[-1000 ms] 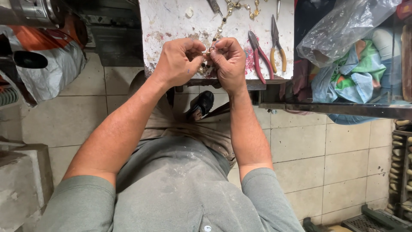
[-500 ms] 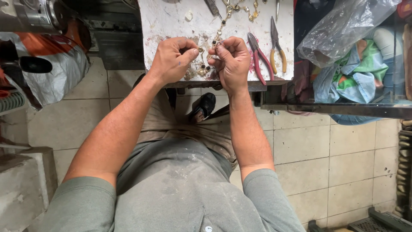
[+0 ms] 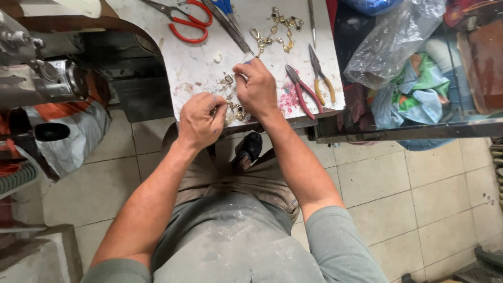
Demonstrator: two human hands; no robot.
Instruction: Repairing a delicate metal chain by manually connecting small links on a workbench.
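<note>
A cluster of small gold-coloured metal pieces (image 3: pixel 234 111) lies on the near edge of my white, stained tabletop (image 3: pixel 199 63), just between my two hands. My left hand (image 3: pixel 201 119) rests over the left side of the cluster, fingers curled down onto it; whether that grip is closed on a piece I cannot tell, since the fingers hide what is beneath. My right hand (image 3: pixel 258 88) sits just beyond, its grip pinched nearly shut, fingertips pointing left at a small metal piece (image 3: pixel 229 79); I cannot tell if it is actually held.

To the right of my right hand lie red-handled pliers (image 3: pixel 299 92) and, beside them, yellow-handled pliers (image 3: pixel 322 78). Farther back a string of gold clasps (image 3: pixel 276 30) is spread out, with red-handled scissors (image 3: pixel 183 20) to its left. A crumpled clear plastic bag (image 3: pixel 395 42) sits off the tabletop's right side. Below, my lap and a tiled floor (image 3: pixel 398 183) are visible.
</note>
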